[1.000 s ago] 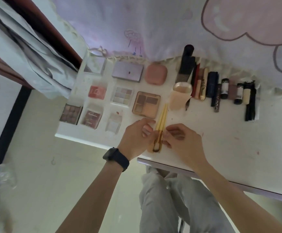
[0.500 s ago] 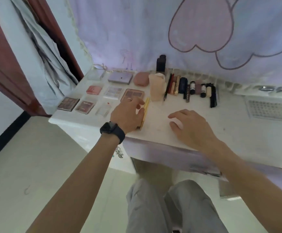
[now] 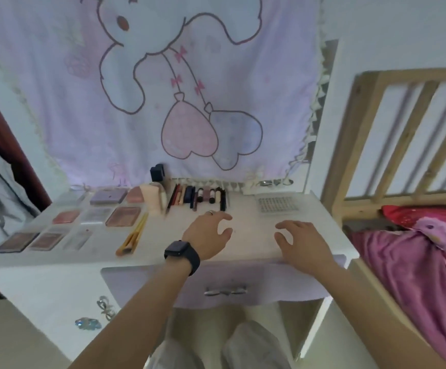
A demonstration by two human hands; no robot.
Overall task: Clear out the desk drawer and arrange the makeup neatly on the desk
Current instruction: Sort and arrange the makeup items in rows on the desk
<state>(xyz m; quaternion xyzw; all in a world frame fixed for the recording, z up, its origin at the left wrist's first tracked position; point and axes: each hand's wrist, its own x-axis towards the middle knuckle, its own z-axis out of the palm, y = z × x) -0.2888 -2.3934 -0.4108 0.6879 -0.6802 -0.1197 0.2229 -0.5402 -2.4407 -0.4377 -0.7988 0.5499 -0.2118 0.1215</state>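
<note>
Makeup lies in rows on the white desk (image 3: pixel 248 235). Several palettes and compacts (image 3: pixel 122 216) fill the left part. A beige cup (image 3: pixel 151 196) stands at the back, with a row of lipsticks and pencils (image 3: pixel 199 197) to its right. Two yellow brushes (image 3: pixel 134 235) lie slantwise beside the palettes. My left hand (image 3: pixel 207 237), with a black watch on the wrist, hovers over the bare middle of the desk, fingers loosely spread and holding nothing. My right hand (image 3: pixel 300 242) hovers near the front edge, also holding nothing. The lilac drawer (image 3: pixel 224 283) below is closed.
A clear case of small items (image 3: pixel 277 205) lies at the back right of the desk. A cartoon cloth (image 3: pixel 163 89) hangs behind it. A wooden bed frame (image 3: pixel 402 129) with pink bedding (image 3: pixel 416 262) stands to the right. My knees show under the desk.
Both hands have let go of the yellow brushes and moved right to the bare middle of the desk. The camera has tilted up, showing the wall cloth and bed.
</note>
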